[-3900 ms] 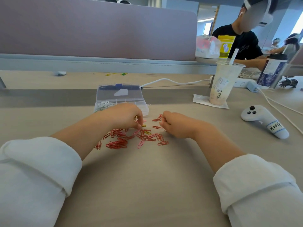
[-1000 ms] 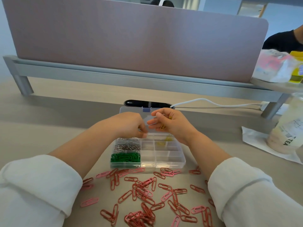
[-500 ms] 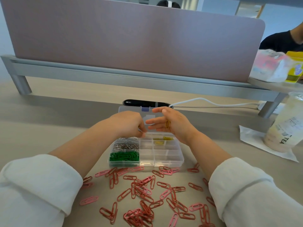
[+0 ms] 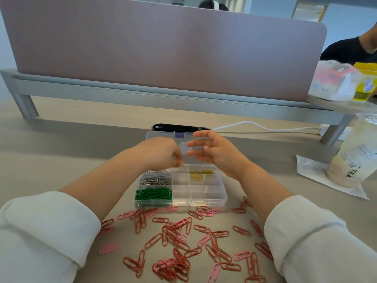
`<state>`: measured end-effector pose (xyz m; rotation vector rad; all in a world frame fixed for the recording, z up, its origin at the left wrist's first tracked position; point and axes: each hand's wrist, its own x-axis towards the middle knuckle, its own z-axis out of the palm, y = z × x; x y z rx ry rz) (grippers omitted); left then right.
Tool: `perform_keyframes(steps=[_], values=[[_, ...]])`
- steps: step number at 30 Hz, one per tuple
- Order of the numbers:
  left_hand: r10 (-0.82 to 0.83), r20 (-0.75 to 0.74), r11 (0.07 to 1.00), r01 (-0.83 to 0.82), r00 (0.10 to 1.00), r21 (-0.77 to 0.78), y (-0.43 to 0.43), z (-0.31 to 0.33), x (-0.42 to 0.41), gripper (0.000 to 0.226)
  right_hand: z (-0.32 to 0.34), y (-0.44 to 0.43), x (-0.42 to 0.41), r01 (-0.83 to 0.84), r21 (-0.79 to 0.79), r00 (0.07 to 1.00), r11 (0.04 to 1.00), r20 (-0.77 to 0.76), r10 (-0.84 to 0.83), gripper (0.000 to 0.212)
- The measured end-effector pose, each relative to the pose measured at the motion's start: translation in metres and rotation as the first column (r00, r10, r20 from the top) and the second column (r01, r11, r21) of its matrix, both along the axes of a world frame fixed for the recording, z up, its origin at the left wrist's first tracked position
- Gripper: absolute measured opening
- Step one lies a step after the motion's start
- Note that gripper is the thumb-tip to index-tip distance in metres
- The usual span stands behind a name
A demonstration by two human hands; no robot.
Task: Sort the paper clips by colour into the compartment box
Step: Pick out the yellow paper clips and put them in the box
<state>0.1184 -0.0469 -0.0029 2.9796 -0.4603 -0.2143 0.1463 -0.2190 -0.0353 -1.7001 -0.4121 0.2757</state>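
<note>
The right hand [image 4: 216,155] hovers above the back edge of the clear compartment box [image 4: 206,194] with its fingers spread and straight, and nothing shows between them. The left hand [image 4: 160,152] is just beside it over the back left of the box, fingers curled inward. Its tips are blurred, so I cannot tell whether they pinch anything. The two hands come near each other but do not touch. The box sits on the tabletop [image 4: 61,152] with its lid [image 4: 161,136] swung open and lying back behind it. Silver paper clips [image 4: 156,178] fill the back left compartments, green paper clips [image 4: 154,194] fill the front left one, and a few yellow paper clips [image 4: 201,173] lie in the back right compartments. The front right compartments look bare. Pink and red paper clips [image 4: 179,242] are strewn loose over the tabletop in front of the box, between the white sleeves [image 4: 47,231], some touching its front wall. Behind the lid lies a black device [image 4: 163,127], and a white cable [image 4: 255,125] runs off to the right. A drink cup [image 4: 355,154] stands on a napkin [image 4: 310,171] at the far right, well apart from the box. A mauve partition [image 4: 163,48] rises behind everything.
</note>
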Motion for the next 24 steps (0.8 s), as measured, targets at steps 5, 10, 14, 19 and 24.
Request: perform_keyframes(steps=[5,10,14,19,24], values=[[0.032,-0.275,0.733,-0.209,0.961,-0.647,-0.032,0.005,0.001,0.021,0.004,-0.016,0.003,0.299,-0.133,0.951,0.945,0.117,-0.285,0.033],[0.001,-0.342,0.738,-0.232,0.94,-0.634,-0.058,0.001,0.01,0.023,0.002,-0.041,-0.004,0.288,-0.347,0.958,0.892,0.105,-0.268,0.022],[-0.032,-0.254,0.862,-0.102,0.967,-0.497,-0.06,-0.008,0.012,0.024,-0.002,-0.047,-0.013,0.212,-0.322,0.976,0.923,0.019,-0.217,0.026],[-0.041,-0.13,0.878,-0.026,0.991,-0.477,-0.066,-0.016,0.005,0.027,-0.007,-0.05,-0.02,0.126,-0.356,0.99,0.926,-0.017,-0.141,0.029],[-0.065,-0.127,0.863,-0.009,0.99,-0.505,-0.065,-0.017,0.006,0.029,-0.008,-0.054,-0.024,0.116,-0.335,0.991,0.935,-0.024,-0.132,0.031]])
